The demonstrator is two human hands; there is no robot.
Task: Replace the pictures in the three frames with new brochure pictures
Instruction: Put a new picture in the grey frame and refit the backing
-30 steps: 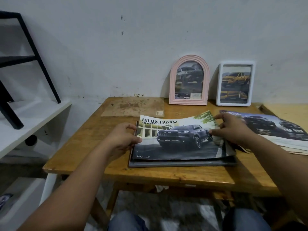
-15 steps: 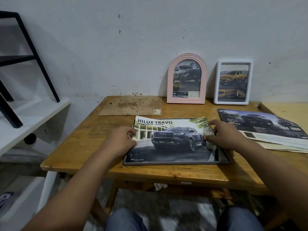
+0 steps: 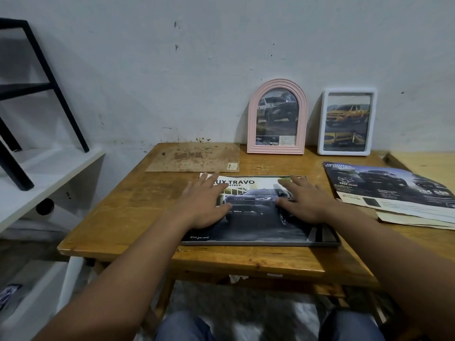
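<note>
Grey frame point(image 3: 327, 238) lies flat at the front of your wooden surface point(image 3: 128, 217), the brochure point(image 3: 256, 217) on it. Your left hand point(image 3: 203, 205) and right hand point(image 3: 304, 204) press it with fingers spread flat. Pink frame point(image 3: 277, 119) and white frame point(image 3: 347, 123) stand against the wall.

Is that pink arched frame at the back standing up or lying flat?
Standing up. The pink arched frame rests on its bottom edge on the table, against the wall, picture facing forward.
</note>
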